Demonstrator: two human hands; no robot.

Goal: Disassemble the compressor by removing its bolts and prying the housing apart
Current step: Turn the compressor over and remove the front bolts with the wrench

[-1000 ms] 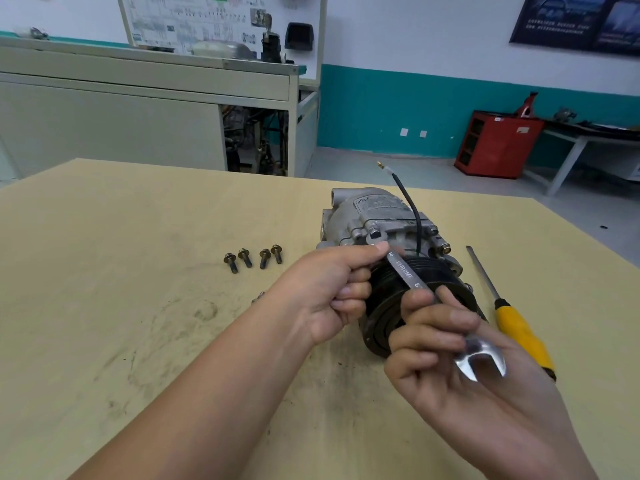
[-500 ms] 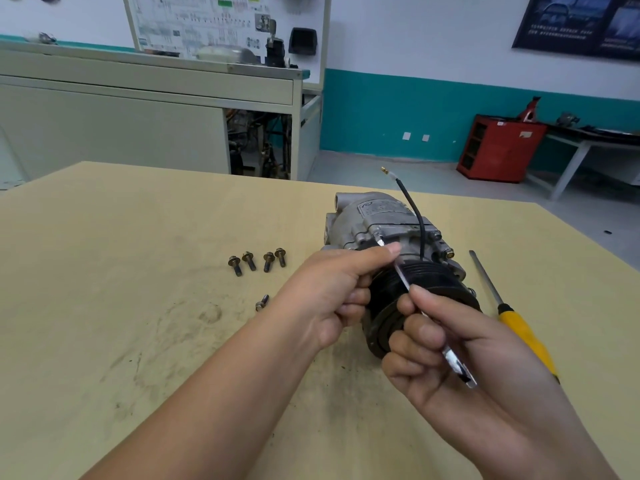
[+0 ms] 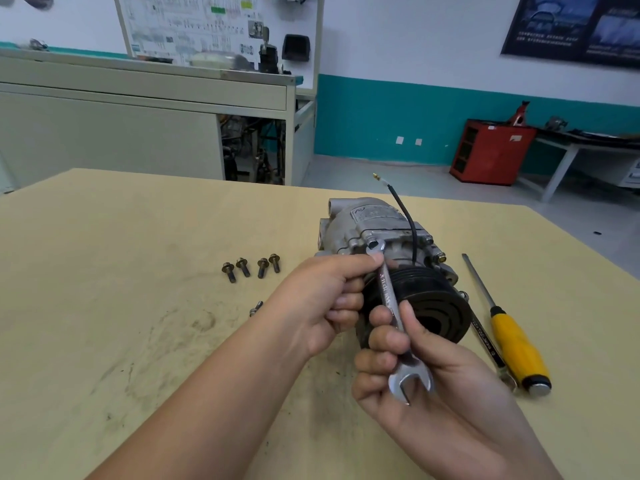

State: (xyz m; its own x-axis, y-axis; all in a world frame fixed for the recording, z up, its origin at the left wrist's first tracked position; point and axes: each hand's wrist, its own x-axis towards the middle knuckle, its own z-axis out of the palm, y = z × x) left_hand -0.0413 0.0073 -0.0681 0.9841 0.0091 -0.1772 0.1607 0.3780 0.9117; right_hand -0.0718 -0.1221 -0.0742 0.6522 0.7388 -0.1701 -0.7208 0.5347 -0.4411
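**Main item:** grey cast-metal compressor (image 3: 363, 223) with a black grooved pulley (image 3: 433, 299) on its near face. It lies on its side on the pale yellow wooden table (image 3: 104, 289), right of centre, with the pulley toward the camera. A thin black wire (image 3: 410, 230) with a brass tip rises from the top of the housing.

**Tool in hand:** flat silver steel spanner (image 3: 389, 299). Its far head sits on a fastener at the upper left edge of the housing, just behind the pulley. The shank slants down across the pulley's left side toward the camera.

**Left hand** (image 3: 322, 303): thumb and forefinger pinch the spanner's shank directly below the far head. The other fingers (image 3: 341, 301) are curled toward the palm, just left of the pulley.

**Right hand** (image 3: 426, 386): fingers (image 3: 384, 337) are curled round the near half of the shank, with the thumb laid along its other side. The open near end sticks out below them. This hand sits in front of the pulley; whether it touches it cannot be told.

**Loose hardware:** four dark flanged bolts (image 3: 251, 268) lie in a row on the table, left of the compressor. A fifth bolt (image 3: 255, 308) lies alone nearer the camera, beside the left wrist.

**Other tools:** a yellow-handled screwdriver (image 3: 516, 344) lies right of the compressor, with its steel shaft pointing away. A second, darker spanner (image 3: 486, 341) lies between the pulley and the screwdriver, just beside the handle.

**Background:** red metal cabinet (image 3: 491, 150) and grey workbench (image 3: 138, 98).
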